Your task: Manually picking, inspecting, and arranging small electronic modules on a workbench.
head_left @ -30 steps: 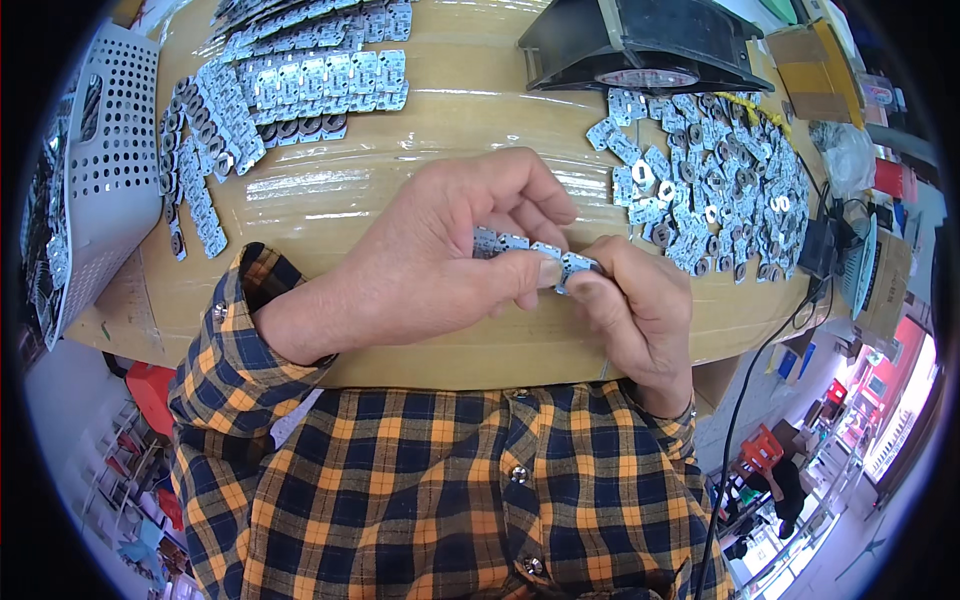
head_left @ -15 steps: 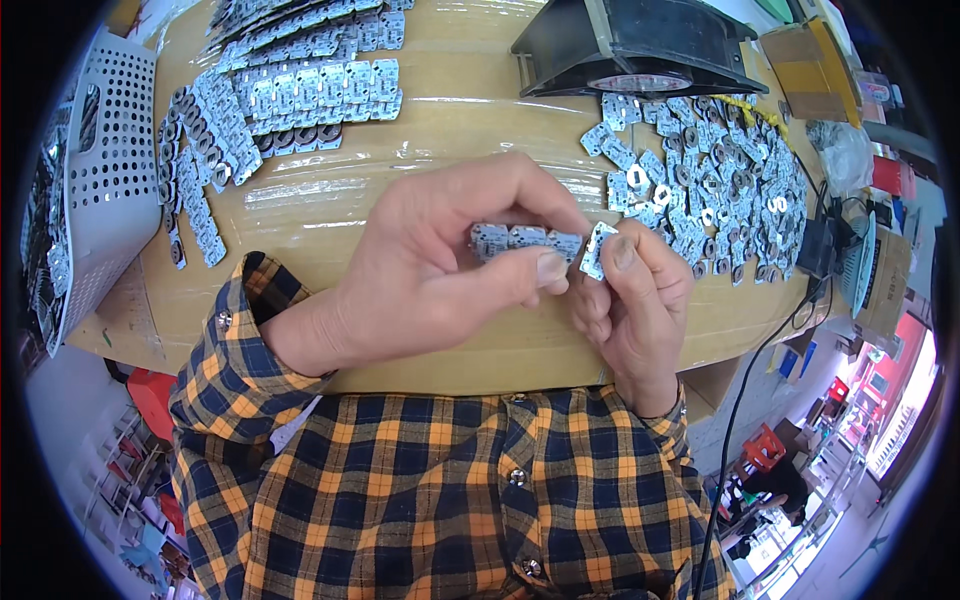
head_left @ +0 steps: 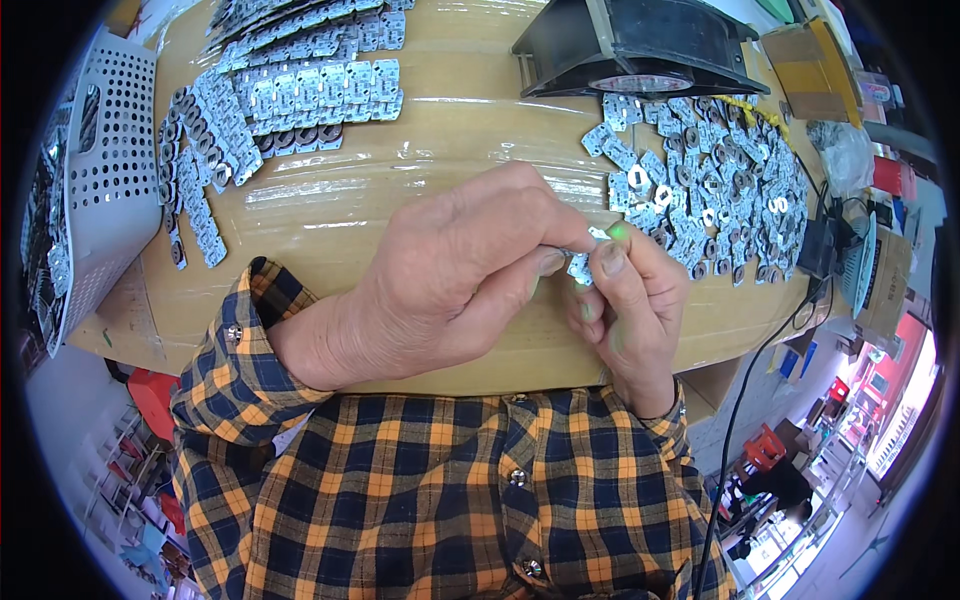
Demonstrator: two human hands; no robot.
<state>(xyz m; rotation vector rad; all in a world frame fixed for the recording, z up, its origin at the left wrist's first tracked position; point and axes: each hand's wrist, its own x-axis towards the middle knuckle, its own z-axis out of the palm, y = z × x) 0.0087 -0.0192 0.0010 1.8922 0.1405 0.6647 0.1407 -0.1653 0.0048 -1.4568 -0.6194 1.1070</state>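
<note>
Both of my hands meet over the table, just in front of my plaid shirt. Between the thumb and fingers of my right hand [head_left: 635, 305] is a small pale circuit board [head_left: 580, 268], partly covered by the fingertips. A green glow shows at the right index finger, beside the board. My left hand [head_left: 460, 265] is closed, back of the hand up, its thumb and index fingertips pressed close to that board. Its curled fingers hide the strip of circuit boards that it held half a second ago.
Rows of joined circuit boards [head_left: 325, 90] lie at the far left, beside a white perforated basket [head_left: 112, 170]. A heap of loose boards [head_left: 700, 180] spreads to the right, below a black fan [head_left: 640, 50]. A black cable [head_left: 745, 390] hangs over the table's right edge.
My left hand has turned over and its fingers have closed in toward the right hand, covering the strip. The board in the right hand has tilted, and a green light has appeared there.
</note>
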